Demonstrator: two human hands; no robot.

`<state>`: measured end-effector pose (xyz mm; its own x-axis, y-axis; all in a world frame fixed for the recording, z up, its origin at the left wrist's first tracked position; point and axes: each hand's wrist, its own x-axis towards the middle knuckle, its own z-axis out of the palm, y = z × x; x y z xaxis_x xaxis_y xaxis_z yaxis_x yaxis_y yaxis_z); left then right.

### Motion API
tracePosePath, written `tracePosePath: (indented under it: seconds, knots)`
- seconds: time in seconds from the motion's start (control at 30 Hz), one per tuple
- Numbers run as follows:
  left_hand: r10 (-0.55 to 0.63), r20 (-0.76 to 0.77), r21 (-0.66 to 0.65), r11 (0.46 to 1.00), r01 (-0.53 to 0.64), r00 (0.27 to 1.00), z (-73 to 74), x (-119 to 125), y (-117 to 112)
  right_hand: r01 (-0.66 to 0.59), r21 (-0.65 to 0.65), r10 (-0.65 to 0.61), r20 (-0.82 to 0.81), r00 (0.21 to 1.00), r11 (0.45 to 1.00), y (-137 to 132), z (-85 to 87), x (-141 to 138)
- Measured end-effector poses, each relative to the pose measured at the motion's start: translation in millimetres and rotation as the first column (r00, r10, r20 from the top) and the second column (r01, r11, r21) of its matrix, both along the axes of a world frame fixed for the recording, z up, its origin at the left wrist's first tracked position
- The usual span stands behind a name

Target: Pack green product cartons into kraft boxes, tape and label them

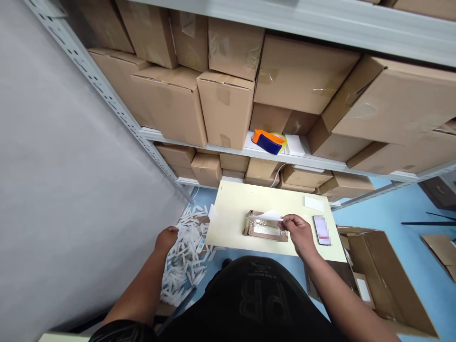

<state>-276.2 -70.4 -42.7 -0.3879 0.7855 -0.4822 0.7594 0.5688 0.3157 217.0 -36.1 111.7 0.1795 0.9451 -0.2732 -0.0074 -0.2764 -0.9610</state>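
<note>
In the head view my right hand (298,233) pinches the edge of a white paper sheet (268,215), thumb against fingers. The sheet sits over a small cardboard box (270,236) on the pale yellow table (233,213). Shiny clear tape and a white label show on the box. My left hand (166,240) is closed, off the table's left side, above a heap of white paper strips (185,270) on the floor. Whether anything is between its fingers is hidden.
A phone (322,230) and a white card stack (313,203) lie on the table's right. Behind it, a metal shelf (320,164) holds cardboard boxes and an orange-and-blue tape dispenser (269,141). A large open carton (388,270) stands right; a grey wall (71,166) rises left.
</note>
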Motion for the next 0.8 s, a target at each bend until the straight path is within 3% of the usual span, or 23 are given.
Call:
tracePosePath:
  seconds: [0.07,0.1,0.13,0.2,0.3,0.37,0.47,0.57,0.7,0.8]
  knots:
    - [0.031,0.117,0.061,0.997,-0.038,0.993,9.9,27.7,12.0,0.041,-0.008,-0.041,-0.014,0.999,0.999,-3.0,-1.7,-0.7]
    - [0.093,0.312,0.093,0.987,-0.128,0.946,16.9,47.1,17.2,0.061,-0.006,-0.061,-0.019,0.998,0.998,-4.3,-3.0,-1.1]
    - [0.08,0.498,0.122,0.979,-0.161,0.863,25.4,69.5,21.6,0.076,0.0,-0.076,-0.023,0.997,0.997,-5.5,-4.8,-1.4]
    - [-0.007,0.633,0.137,0.985,-0.103,0.774,46.6,118.9,28.0,0.095,0.021,-0.094,-0.035,0.995,0.995,-7.5,-9.3,-1.9]
    - [-0.071,0.88,0.098,0.995,-0.034,0.469,82.5,188.5,35.1,0.105,0.061,-0.102,-0.046,0.994,0.993,-10.5,-18.4,-0.6]
    - [-0.101,0.925,0.116,0.993,-0.02,0.366,102.3,223.4,40.3,0.108,0.078,-0.105,-0.04,0.994,0.991,-13.1,-25.6,2.3]
    - [-0.146,0.904,0.166,0.986,-0.015,0.401,117.2,255.3,48.1,0.109,0.073,-0.108,-0.016,0.994,0.991,-17.9,-38.2,10.0]
    - [-0.234,0.817,0.261,0.965,0.023,0.527,117.2,269.5,52.8,0.093,0.063,-0.095,0.022,0.995,0.994,-22.3,-52.4,20.3]
    - [-0.407,0.544,0.429,0.886,0.174,0.734,111.9,279.3,52.3,0.075,0.045,-0.078,0.085,0.993,0.996,-24.7,-69.0,31.4]
    - [-0.498,0.325,0.476,0.821,0.316,0.804,108.1,287.9,48.4,0.047,0.035,-0.053,0.181,0.982,0.998,-23.6,-77.7,36.3]
